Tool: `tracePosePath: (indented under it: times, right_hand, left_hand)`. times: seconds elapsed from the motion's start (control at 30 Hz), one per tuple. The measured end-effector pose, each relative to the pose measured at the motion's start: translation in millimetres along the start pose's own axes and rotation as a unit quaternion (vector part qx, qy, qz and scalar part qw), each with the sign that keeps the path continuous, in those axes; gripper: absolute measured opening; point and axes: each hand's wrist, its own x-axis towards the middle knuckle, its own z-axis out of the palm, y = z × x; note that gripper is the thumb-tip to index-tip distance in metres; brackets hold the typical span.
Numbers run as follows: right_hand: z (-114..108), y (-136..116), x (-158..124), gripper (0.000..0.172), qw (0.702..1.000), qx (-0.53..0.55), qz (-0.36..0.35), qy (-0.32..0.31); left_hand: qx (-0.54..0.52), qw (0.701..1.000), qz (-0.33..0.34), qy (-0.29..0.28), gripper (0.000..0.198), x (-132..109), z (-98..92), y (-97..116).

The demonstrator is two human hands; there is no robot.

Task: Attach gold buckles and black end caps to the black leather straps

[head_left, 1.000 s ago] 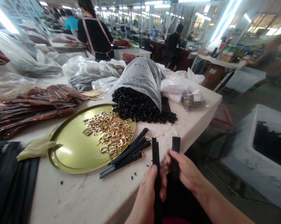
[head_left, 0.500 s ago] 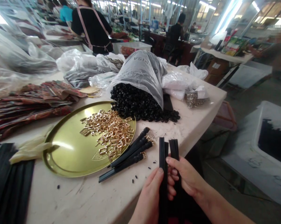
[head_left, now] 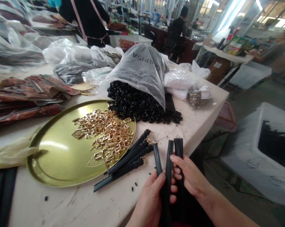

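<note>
Just off the table's front edge, my left hand is closed around black leather straps, its thumb lying across them. My right hand grips more straps in a small stack, thumb and index finger touching a middle strap between the hands. Their lower ends run down out of view. On the table close by lie several straps with gold buckles. Beyond them, a gold oval tray carries a heap of gold buckles.
Small black loops spill from a plastic bag. Patterned pieces and more black strips lie at left. A white bin stands right of the table. A person in an apron is across the table.
The straps between my hands have spread apart, with the middle one now separate from the left one. The view has shifted, so the tray sits further left.
</note>
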Motion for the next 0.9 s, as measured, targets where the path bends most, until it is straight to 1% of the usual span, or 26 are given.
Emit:
tracePosePath:
  times: [0.13, 0.2, 0.33, 0.43, 0.53, 0.63, 0.7, 0.8, 0.83, 0.9]
  right_hand:
    - [1.3, -0.3, -2.4, 0.024, 1.000, -0.003, 0.001, 0.008]
    - [1.2, 0.2, -3.7, 0.024, 1.000, 0.001, 0.001, 0.006]
    - [-0.5, 2.7, -5.7, 0.027, 1.000, 0.015, -0.017, 0.004]
    - [-1.7, 5.3, -8.7, 0.031, 0.999, 0.024, -0.024, 0.004]
    - [-2.6, 8.6, -14.1, 0.032, 0.999, 0.039, -0.027, 0.016]
    - [-3.1, 11.8, -20.2, 0.034, 0.997, 0.065, -0.038, 0.030]
    - [-3.3, 13.7, -23.4, 0.038, 0.995, 0.090, -0.031, 0.020]
    - [-4.1, 15.5, -26.0, 0.044, 0.992, 0.129, -0.016, 0.002]
    - [-4.6, 15.7, -26.3, 0.043, 0.991, 0.135, -0.014, -0.002]
    - [-6.0, 15.6, -26.2, 0.036, 0.992, 0.129, -0.011, -0.012]
  left_hand:
    - [-0.013, 1.000, -0.011, -0.014, 0.022, -0.1, 0.3, -0.5]
    - [-0.010, 1.000, -0.002, -0.014, 0.023, -1.9, 1.4, -0.6]
    - [0.018, 1.000, 0.021, 0.006, 0.027, -7.5, 3.5, -1.5]
    - [0.040, 0.999, 0.025, 0.002, 0.032, -9.7, 2.5, -5.6]
    - [0.039, 0.998, 0.053, -0.008, 0.030, -10.4, 2.7, -13.1]
    - [0.025, 0.995, 0.094, -0.008, 0.022, -13.3, 7.4, -20.6]
    - [0.021, 0.993, 0.112, -0.003, 0.019, -16.1, 11.1, -24.3]
    - [0.033, 0.992, 0.121, 0.014, 0.020, -18.0, 13.5, -27.9]
    - [0.037, 0.992, 0.121, 0.018, 0.020, -17.6, 13.3, -28.7]
    - [0.043, 0.992, 0.117, 0.021, 0.021, -15.6, 11.9, -29.7]
